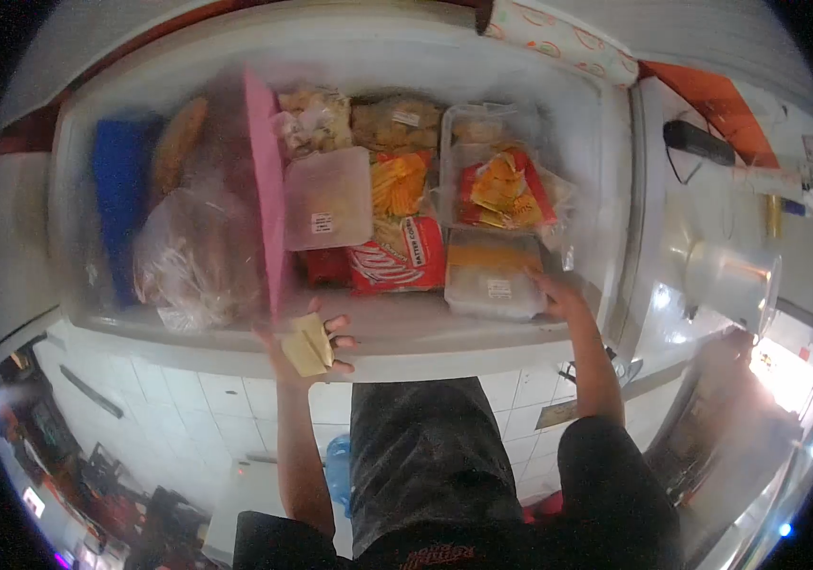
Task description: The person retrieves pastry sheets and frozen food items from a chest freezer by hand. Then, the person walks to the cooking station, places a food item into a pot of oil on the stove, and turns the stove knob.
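A flat, pale yellow folded piece (306, 346), paper or cloth, lies against the palm of my left hand (338, 334), its fingers reaching out past the piece's right side. This hand is at the front edge of an open chest freezer (406, 366), below the pink divider (267, 180). My right hand (558, 293) grips the right side of a clear plastic food container (494, 293) with a white label. Beside that container sits a red bag of frozen fries (397, 258). Behind it, a red and yellow packet (506, 193) rests on another clear container (451, 147).
A labelled frosted container (328, 204) and a bag of brownish food (397, 123) sit in the middle section. Left of the divider are a plastic-wrapped bundle (192, 261) and a blue panel (119, 209). A patterned roll (563, 40) lies along the back rim.
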{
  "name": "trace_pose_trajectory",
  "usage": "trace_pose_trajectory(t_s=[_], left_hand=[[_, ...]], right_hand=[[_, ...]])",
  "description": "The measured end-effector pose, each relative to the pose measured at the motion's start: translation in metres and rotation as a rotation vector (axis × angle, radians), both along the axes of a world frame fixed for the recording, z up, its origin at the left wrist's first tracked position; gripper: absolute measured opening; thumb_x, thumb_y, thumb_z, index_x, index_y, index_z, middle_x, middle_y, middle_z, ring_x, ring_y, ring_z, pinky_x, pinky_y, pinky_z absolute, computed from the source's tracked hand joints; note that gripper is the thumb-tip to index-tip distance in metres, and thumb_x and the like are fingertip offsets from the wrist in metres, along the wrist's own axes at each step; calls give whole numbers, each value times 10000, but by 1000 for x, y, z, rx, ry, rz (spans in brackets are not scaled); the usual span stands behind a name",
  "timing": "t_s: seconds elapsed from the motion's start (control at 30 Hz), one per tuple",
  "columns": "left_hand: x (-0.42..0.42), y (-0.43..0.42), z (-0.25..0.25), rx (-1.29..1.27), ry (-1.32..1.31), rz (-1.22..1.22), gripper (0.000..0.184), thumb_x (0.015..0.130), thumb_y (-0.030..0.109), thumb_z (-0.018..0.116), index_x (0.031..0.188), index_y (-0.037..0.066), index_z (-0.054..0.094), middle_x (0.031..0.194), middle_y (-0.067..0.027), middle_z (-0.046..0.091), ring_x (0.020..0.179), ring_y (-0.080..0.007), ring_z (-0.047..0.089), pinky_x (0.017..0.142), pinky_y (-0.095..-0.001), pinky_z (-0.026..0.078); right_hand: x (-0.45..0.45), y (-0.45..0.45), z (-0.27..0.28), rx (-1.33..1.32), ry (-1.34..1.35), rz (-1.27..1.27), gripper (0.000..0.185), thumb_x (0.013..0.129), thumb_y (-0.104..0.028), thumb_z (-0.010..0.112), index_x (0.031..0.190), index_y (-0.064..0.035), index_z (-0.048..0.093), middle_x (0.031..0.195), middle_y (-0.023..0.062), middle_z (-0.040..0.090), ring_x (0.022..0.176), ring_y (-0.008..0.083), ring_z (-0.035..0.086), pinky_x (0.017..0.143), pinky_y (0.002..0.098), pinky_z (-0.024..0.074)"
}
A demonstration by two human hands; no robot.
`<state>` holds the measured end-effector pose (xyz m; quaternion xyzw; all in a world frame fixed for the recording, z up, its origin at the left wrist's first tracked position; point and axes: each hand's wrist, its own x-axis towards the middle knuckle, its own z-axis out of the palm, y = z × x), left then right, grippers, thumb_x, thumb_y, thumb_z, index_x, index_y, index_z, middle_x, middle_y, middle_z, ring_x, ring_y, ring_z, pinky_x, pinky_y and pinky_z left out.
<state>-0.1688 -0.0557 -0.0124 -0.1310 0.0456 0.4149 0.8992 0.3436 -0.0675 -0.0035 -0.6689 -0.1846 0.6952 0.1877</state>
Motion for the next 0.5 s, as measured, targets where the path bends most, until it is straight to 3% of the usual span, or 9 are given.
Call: trace_pose_trajectory(t_s=[0.07, 0.1, 0.17, 0.2, 0.33, 0.4, 0.5], left_hand=[[0, 2, 3, -12, -5, 23, 1133, 659, 912, 435, 1515, 201, 226, 1457, -296, 318, 1234, -559, 396, 834, -770, 408], [0, 2, 5, -19, -27, 27, 1140, 655, 913, 437, 1517, 200, 222, 1477, -291, 291, 1242, -567, 383, 850, -774, 396], [1, 6, 5, -12, -33, 44, 1145, 649, 915, 441, 1515, 196, 228, 1494, -283, 265, 1247, -570, 378, 859, -776, 387], [2, 5, 6, -5, -51, 43, 1151, 643, 916, 444, 1513, 192, 234, 1510, -275, 239, 1252, -573, 372, 868, -779, 378], [1, 5, 3, 0, -56, 55, 1157, 638, 921, 437, 1514, 192, 235, 1524, -263, 216, 1262, -571, 364, 863, -778, 382], [2, 6, 4, -6, -82, 46, 1160, 636, 924, 431, 1514, 192, 231, 1529, -257, 207, 1260, -568, 373, 869, -775, 383], [1, 6, 4, 5, -94, 45, 1156, 642, 921, 429, 1515, 193, 218, 1532, -251, 202, 1264, -560, 379, 893, -768, 375]], right_hand=[[6, -18, -5, 195, -3, 193, 547, 948, -415, 580, 1384, -94, 495, 1392, 0, 480, 1187, 137, 499, 1028, 300, 395], [48, -44, -43, 222, -25, 290, 567, 936, -398, 603, 1396, -94, 471, 1399, 25, 480, 1217, 158, 493, 1035, 329, 404], [46, -36, -31, 22, -30, 107, 571, 929, -382, 617, 1393, -91, 456, 1376, 52, 502, 1228, 172, 503, 1033, 357, 426], [22, -16, 19, -213, -15, -174, 552, 936, -382, 609, 1379, -86, 464, 1346, 56, 524, 1208, 165, 519, 1022, 356, 438], [0, -9, 83, -155, -82, -136, 579, 939, -409, 599, 1386, -78, 439, 1307, 63, 546, 1198, 184, 529, 1004, 365, 455], [-8, -9, 87, -16, 75, -246, 620, 939, -441, 589, 1407, -79, 405, 1311, 64, 541, 1194, 204, 532, 999, 371, 457], [-45, 5, 62, 79, -62, -238, 647, 942, -446, 581, 1422, -62, 378, 1339, 94, 513, 1214, 236, 509, 1041, 387, 394]])
